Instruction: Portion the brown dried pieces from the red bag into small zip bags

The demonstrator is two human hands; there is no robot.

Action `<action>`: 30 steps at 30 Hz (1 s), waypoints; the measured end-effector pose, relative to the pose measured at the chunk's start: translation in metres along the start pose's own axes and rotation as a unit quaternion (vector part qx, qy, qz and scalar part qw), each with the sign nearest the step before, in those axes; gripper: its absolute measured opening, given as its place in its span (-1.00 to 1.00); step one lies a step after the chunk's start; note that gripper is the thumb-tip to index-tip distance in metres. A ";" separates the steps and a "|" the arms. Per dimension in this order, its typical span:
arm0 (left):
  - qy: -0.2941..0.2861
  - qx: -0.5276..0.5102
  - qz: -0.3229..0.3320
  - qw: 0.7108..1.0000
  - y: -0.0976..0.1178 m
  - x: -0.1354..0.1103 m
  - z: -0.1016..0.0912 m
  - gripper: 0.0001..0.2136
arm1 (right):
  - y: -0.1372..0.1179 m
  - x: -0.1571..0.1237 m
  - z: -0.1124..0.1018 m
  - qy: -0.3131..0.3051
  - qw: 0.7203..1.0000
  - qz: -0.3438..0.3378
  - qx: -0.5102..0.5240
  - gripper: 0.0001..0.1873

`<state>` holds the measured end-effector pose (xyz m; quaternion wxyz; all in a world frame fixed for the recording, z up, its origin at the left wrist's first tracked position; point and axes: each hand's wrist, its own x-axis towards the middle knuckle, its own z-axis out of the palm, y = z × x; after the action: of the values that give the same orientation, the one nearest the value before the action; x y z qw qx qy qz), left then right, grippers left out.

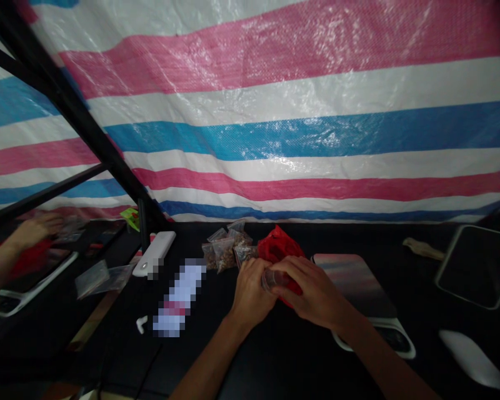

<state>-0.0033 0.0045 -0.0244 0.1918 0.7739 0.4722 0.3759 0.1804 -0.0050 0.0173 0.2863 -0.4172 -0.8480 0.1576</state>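
Note:
My left hand (252,291) is closed, its fingers curled round a small clear plastic thing (269,280) whose exact kind I cannot make out. From the other side my right hand (314,286) grips the same thing, with thumb and fingers bent over it. Just behind both hands stands a crumpled red plastic bag (278,243), partly covered by the right hand. Several small clear zip bags (224,254) with brown bits inside lie in a pile beyond the left hand. One more zip bag (245,253) lies close by its fingers.
Right of my hands is a flat scale (358,283), with a white mouse (473,358) and a dark-screened device (477,266) farther right. To the left lie a phone (181,297), an earbud (141,324) and a white power bank (155,253). Another person's hand (39,229) works at far left.

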 end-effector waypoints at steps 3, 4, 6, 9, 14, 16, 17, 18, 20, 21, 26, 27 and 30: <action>0.011 -0.013 -0.012 1.000 0.002 0.000 0.002 -0.87 | 0.002 0.000 0.001 -0.001 1.000 0.002 0.005 -0.72; 0.015 -0.020 -0.017 1.000 0.003 0.000 0.002 -0.83 | 0.002 0.000 0.001 0.001 1.000 -0.010 0.010 -0.72; 0.018 -0.039 -0.016 0.999 0.004 -0.001 0.001 -0.74 | 0.001 0.000 0.001 0.010 0.999 -0.035 0.019 -0.68; 0.022 -0.056 -0.012 0.998 0.002 -0.001 0.001 -0.74 | 0.000 0.000 0.001 0.016 0.999 -0.038 0.016 -0.70; 0.034 0.006 -0.038 0.999 0.000 0.001 0.000 -0.85 | 0.005 0.000 -0.002 0.063 0.998 0.016 -0.010 -0.79; 0.067 0.026 -0.091 0.993 0.003 0.001 -0.001 -0.82 | 0.009 0.000 -0.008 0.107 0.993 0.046 -0.027 -0.77; 0.089 0.030 -0.126 0.988 0.005 0.000 -0.002 -0.81 | 0.012 0.001 -0.011 0.122 0.990 0.058 -0.034 -0.77; 0.107 0.029 -0.159 0.981 0.008 0.000 -0.004 -0.80 | 0.015 0.001 -0.015 0.128 0.989 0.066 -0.039 -0.77; 0.115 0.011 -0.215 0.970 0.012 -0.002 -0.005 -0.76 | 0.020 0.002 -0.023 0.103 0.992 0.068 -0.040 -0.80; 0.103 -0.008 -0.236 0.966 0.014 -0.003 -0.005 -0.73 | 0.023 0.002 -0.025 0.072 0.994 0.068 -0.036 -0.83; 0.004 -0.182 -0.240 0.954 0.013 -0.006 0.002 -0.72 | 0.027 -0.003 -0.022 -0.089 0.992 0.090 -0.017 -0.65; -0.003 -0.218 -0.231 0.948 0.011 -0.005 0.005 -0.73 | 0.027 -0.005 -0.020 -0.097 0.990 0.096 -0.021 -0.65; 0.007 -0.272 -0.229 0.935 0.004 -0.002 0.008 -0.71 | 0.028 -0.007 -0.016 -0.105 0.988 0.110 -0.035 -0.61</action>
<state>0.0047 0.0019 -0.0279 0.4723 0.5605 0.5180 0.4410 0.2107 0.0064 0.0134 0.1614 -0.4989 -0.8273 0.2014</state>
